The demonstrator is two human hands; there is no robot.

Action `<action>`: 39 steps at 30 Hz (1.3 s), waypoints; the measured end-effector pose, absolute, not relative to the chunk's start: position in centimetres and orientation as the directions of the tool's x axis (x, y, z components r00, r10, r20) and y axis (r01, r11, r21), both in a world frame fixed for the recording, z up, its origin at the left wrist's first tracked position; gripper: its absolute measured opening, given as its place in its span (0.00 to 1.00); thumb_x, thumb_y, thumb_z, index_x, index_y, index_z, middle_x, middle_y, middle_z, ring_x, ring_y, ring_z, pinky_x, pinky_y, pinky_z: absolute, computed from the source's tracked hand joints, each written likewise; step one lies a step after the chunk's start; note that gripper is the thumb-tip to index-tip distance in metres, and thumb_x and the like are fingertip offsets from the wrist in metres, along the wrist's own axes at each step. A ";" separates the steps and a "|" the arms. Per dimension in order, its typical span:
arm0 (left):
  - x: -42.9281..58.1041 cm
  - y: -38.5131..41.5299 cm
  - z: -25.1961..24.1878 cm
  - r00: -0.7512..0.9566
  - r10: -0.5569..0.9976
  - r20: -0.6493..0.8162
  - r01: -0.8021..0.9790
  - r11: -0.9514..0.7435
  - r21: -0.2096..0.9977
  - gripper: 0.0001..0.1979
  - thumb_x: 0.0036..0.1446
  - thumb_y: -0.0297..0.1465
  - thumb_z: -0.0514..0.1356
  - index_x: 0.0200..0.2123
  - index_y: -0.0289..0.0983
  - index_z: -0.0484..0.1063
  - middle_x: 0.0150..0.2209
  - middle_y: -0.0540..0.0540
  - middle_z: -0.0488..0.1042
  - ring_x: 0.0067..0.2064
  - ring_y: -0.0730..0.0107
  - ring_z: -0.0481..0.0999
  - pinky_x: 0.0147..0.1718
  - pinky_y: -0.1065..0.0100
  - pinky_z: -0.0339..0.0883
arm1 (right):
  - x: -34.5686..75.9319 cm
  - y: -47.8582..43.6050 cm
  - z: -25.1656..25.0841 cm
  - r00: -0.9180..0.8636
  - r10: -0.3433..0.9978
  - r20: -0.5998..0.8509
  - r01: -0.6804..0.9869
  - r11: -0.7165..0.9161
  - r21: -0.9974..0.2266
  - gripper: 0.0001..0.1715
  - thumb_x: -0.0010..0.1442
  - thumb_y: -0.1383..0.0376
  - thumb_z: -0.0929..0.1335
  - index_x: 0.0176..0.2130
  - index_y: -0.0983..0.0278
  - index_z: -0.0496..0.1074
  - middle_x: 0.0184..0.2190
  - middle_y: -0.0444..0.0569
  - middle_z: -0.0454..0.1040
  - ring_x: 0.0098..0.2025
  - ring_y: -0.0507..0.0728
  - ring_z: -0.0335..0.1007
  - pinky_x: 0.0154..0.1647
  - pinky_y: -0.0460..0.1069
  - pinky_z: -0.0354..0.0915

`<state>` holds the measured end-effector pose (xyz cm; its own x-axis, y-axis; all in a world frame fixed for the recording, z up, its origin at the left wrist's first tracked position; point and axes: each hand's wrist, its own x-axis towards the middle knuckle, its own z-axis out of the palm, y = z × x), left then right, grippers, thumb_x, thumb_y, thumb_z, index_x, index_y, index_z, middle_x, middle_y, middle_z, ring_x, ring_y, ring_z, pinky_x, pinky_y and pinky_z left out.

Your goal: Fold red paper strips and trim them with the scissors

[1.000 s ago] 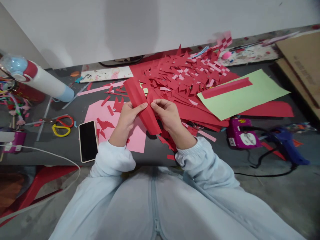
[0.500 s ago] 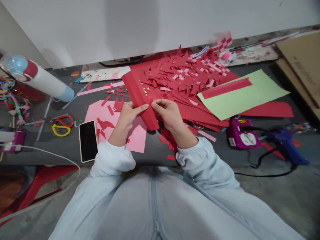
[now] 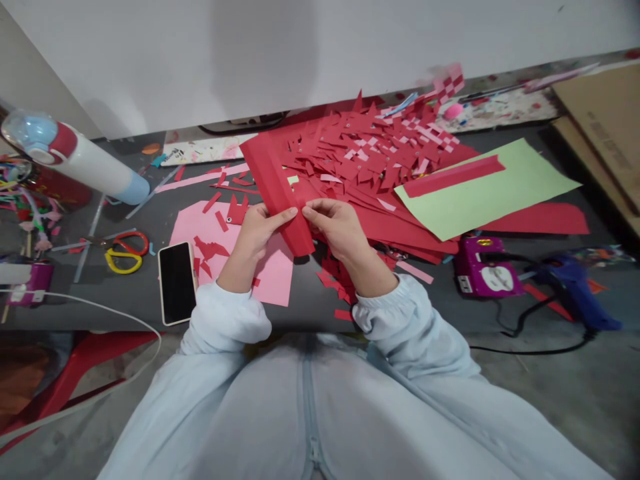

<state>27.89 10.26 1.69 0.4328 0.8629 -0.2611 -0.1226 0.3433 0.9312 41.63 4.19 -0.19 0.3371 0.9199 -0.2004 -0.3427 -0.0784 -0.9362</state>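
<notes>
A long folded strip of red paper (image 3: 275,183) slants from upper left down to my hands. My left hand (image 3: 260,230) pinches its left edge, thumb on top. My right hand (image 3: 337,227) pinches its right edge close to the lower end. Both hands are closed on the strip, above a pink sheet (image 3: 270,267) on the dark table. Behind them lies a heap of red paper scraps and woven red-and-pink pieces (image 3: 370,153).
A phone (image 3: 176,281) lies left of my left wrist, scissors (image 3: 125,250) further left. A white bottle (image 3: 75,157) lies at far left. A green sheet (image 3: 487,190), a purple device (image 3: 479,270) and a blue glue gun (image 3: 575,290) are to the right.
The red strip has slid up and away through my fingers, so less of it hangs below my hands. My hands stayed almost in place.
</notes>
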 end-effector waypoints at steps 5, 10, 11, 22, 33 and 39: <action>28.0 10.0 1.6 0.423 0.869 -0.257 -0.113 0.332 0.937 0.18 0.37 0.38 0.75 0.32 0.35 0.81 0.35 0.43 0.83 0.38 0.62 0.81 0.44 0.60 0.73 | 41.3 4.2 -0.2 0.349 0.916 -0.195 -0.354 -0.064 -0.933 0.19 0.41 0.55 0.77 0.28 0.63 0.72 0.21 0.39 0.69 0.22 0.46 0.60 0.25 0.44 0.60; 28.1 9.9 1.6 0.394 0.885 -0.247 -0.135 0.322 0.937 0.18 0.37 0.38 0.75 0.33 0.35 0.81 0.36 0.43 0.82 0.38 0.62 0.81 0.44 0.60 0.72 | 41.1 4.1 0.0 0.409 0.891 -0.196 -0.393 -0.021 -0.919 0.18 0.39 0.56 0.77 0.28 0.63 0.73 0.22 0.40 0.71 0.23 0.46 0.62 0.27 0.44 0.63; 28.1 9.9 1.6 0.392 0.886 -0.248 -0.140 0.324 0.936 0.18 0.37 0.38 0.75 0.33 0.35 0.81 0.36 0.43 0.82 0.38 0.63 0.81 0.44 0.60 0.72 | 41.1 4.1 0.1 0.402 0.894 -0.198 -0.391 -0.028 -0.920 0.18 0.39 0.56 0.77 0.28 0.63 0.73 0.22 0.40 0.71 0.23 0.46 0.62 0.27 0.44 0.63; 28.1 9.9 1.8 0.443 0.850 -0.284 -0.098 0.361 0.927 0.19 0.35 0.37 0.76 0.33 0.36 0.81 0.37 0.42 0.83 0.39 0.62 0.81 0.46 0.60 0.72 | 41.5 4.2 -0.2 0.344 0.919 -0.194 -0.365 -0.059 -0.929 0.23 0.39 0.51 0.78 0.28 0.63 0.72 0.21 0.40 0.69 0.23 0.47 0.62 0.26 0.44 0.63; 28.1 10.0 1.8 0.404 0.873 -0.274 -0.127 0.350 0.928 0.19 0.36 0.39 0.75 0.32 0.35 0.81 0.36 0.42 0.83 0.39 0.61 0.81 0.47 0.58 0.72 | 41.6 4.1 -0.3 0.321 0.927 -0.193 -0.323 -0.084 -0.943 0.21 0.42 0.52 0.76 0.30 0.63 0.72 0.23 0.41 0.70 0.25 0.48 0.63 0.26 0.45 0.61; 28.0 10.0 1.8 0.433 0.855 -0.286 -0.108 0.364 0.925 0.20 0.35 0.38 0.76 0.33 0.36 0.81 0.37 0.42 0.83 0.39 0.61 0.81 0.46 0.59 0.72 | 41.8 4.2 -0.3 0.321 0.925 -0.204 -0.346 -0.086 -0.934 0.22 0.40 0.52 0.77 0.28 0.64 0.72 0.19 0.39 0.67 0.21 0.45 0.56 0.22 0.44 0.56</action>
